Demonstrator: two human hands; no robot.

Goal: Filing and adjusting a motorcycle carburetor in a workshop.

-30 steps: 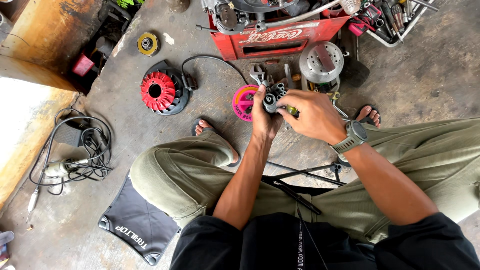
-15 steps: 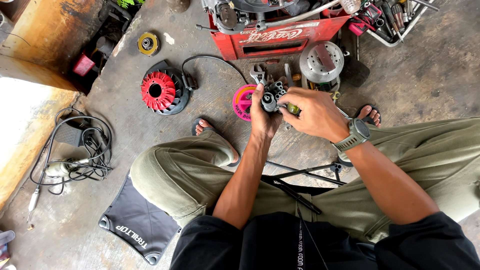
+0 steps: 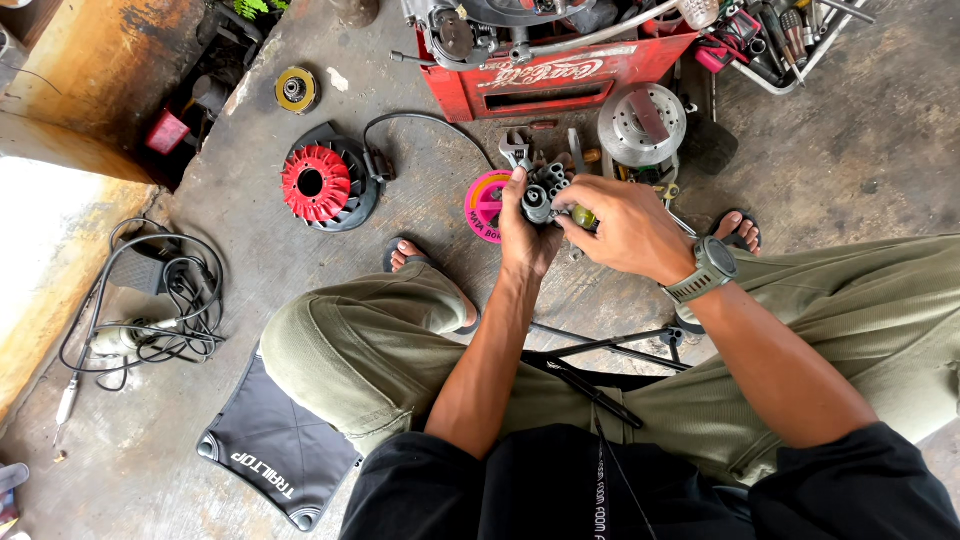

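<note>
Down between the person's knees, above the concrete floor [image 3: 300, 300], the left hand [image 3: 525, 235] has its grip clamped around a small grey metal part [image 3: 543, 192] with several short tubes, held upright just in front of a pink disc [image 3: 488, 205]. Close against it, the right hand [image 3: 625, 228], with a grey watch [image 3: 705, 275] on its wrist, pinches a small green-tipped tool [image 3: 583, 216] that touches the part's side. Around them lie a red fan wheel [image 3: 315, 185] to the left, a silver brake disc [image 3: 642, 125] and a red box [image 3: 560, 75] beyond, and a coiled black cable [image 3: 150, 310] well apart at the far left.
</note>
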